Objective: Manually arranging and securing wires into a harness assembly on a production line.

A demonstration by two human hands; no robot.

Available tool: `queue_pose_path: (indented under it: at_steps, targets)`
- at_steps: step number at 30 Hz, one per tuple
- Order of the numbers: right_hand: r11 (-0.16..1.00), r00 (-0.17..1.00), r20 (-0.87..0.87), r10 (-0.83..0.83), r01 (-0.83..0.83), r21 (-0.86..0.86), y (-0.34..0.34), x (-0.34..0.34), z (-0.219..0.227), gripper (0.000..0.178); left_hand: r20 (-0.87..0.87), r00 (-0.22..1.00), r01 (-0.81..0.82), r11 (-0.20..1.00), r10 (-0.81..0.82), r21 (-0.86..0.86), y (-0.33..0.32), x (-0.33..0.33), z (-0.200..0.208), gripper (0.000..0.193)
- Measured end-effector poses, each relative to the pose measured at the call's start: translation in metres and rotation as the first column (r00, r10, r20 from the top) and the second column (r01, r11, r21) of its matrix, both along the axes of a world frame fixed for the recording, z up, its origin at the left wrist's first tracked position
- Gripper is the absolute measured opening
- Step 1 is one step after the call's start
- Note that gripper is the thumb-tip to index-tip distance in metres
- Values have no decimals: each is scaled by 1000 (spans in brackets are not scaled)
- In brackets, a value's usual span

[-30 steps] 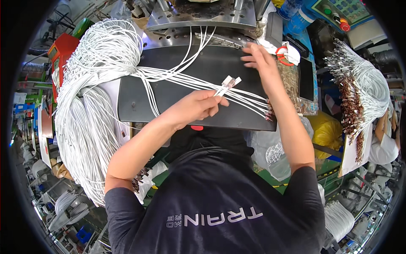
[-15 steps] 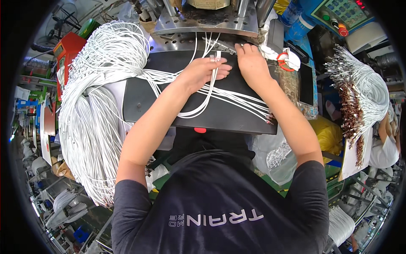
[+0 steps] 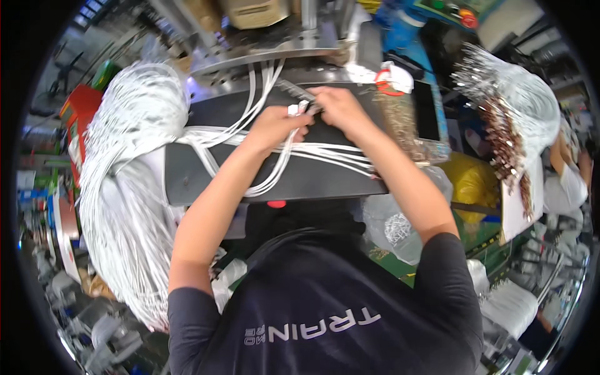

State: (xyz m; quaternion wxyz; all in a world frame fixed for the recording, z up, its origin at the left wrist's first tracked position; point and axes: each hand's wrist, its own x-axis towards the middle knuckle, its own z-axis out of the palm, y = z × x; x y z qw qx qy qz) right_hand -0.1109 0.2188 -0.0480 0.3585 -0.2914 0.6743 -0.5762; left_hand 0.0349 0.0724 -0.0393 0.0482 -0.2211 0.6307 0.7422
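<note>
My left hand [image 3: 279, 128] is closed around several white cables [image 3: 284, 153], with a white connector end [image 3: 293, 110] standing up at its fingertips. The cables loop down from the hand and curve back over the black work board [image 3: 231, 178]. Just to the right, my right hand [image 3: 340, 111] pinches a slim grey caliper-like tool [image 3: 294, 89]. Its long strip points up and left, and its lower end lies close to the connector. Blur and fingers hide whether tool and connector touch.
Beyond the board stands a press machine with a metal plate [image 3: 262, 57]. A large bundle of white cables [image 3: 134, 137] hangs at the left. A white roll with a red ring [image 3: 392, 80] and a yellow bag [image 3: 472, 181] are to the right, before another cable bundle [image 3: 522, 106].
My right hand has picked up the grey tool from beside the machine and brought it toward my left hand. The left hand still holds the cables. The whole view has shifted.
</note>
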Motion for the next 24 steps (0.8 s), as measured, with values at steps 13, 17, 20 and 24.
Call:
queue_pose_path:
  at_steps: [13, 17, 20, 24]
  targets:
    - [986, 938, -306, -164, 159, -40, -10, 15, -16, 36, 82, 997, 12, 995, -4, -96, -2, 5, 2, 23]
    - [972, 896, -379, -233, 201, -121, -21, 8, -35, 35, 79, 995, 65, 994, -58, -88, -13, 1, -6, 23]
    - [989, 904, -409, -124, 145, 21, -27, 9, -32, 34, 80, 997, 23, 998, -18, -65, -17, 10, -3, 24]
    - [992, 905, -404, -129, 123, -41, -26, 12, -35, 33, 78, 997, 33, 998, -29, -50, -18, 7, -6, 25]
